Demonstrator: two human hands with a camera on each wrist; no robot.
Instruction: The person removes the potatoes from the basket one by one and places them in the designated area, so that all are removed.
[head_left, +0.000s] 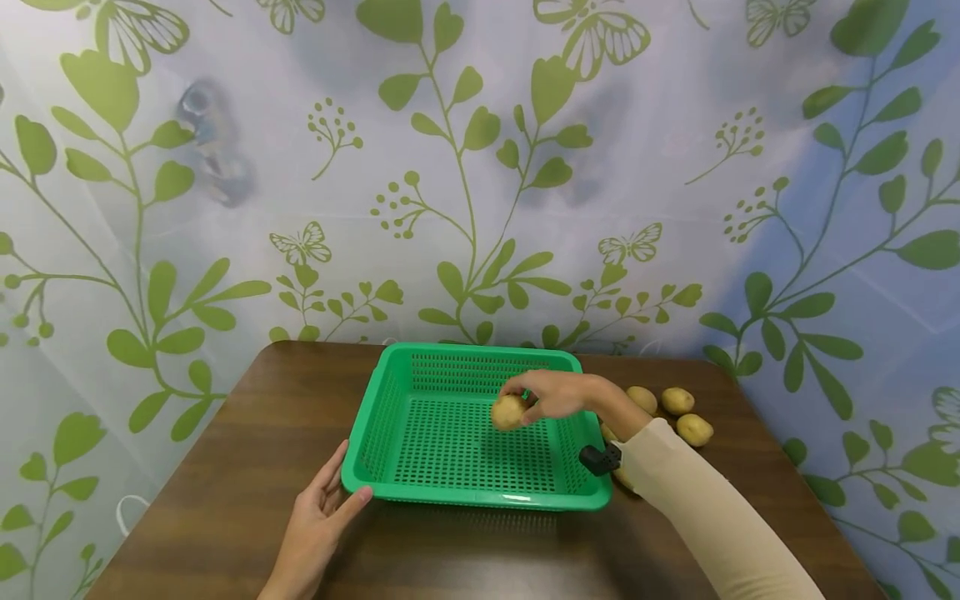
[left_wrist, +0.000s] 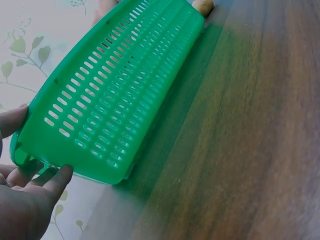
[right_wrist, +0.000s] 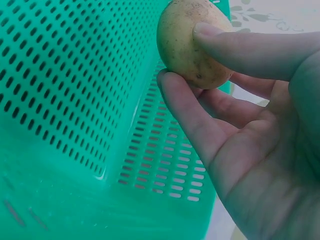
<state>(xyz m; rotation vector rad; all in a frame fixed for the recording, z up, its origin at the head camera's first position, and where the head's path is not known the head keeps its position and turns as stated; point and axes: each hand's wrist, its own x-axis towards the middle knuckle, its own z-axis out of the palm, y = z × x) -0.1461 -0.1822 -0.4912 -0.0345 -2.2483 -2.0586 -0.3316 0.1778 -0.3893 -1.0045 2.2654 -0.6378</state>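
My right hand (head_left: 553,394) holds a potato (head_left: 508,412) between thumb and fingers, over the inside of a green plastic basket (head_left: 480,502). In the right wrist view, the thumb lies on one side of the potato (right_wrist: 192,47) and the fingers on the other. At the basket's near left corner, my left hand (head_left: 318,518) grips the rim. The left wrist view shows the thumb at the rim and the fingertips (left_wrist: 61,179) against the outside of the slotted basket wall (left_wrist: 100,115).
Several potatoes (head_left: 693,430) lie on the brown wooden table (head_left: 247,467) to the basket's right, some partly hidden by the right forearm. A patterned curtain (head_left: 480,183) with green leaves and butterflies hangs behind the table. A black wrist camera (head_left: 600,459) sits on the right wrist.
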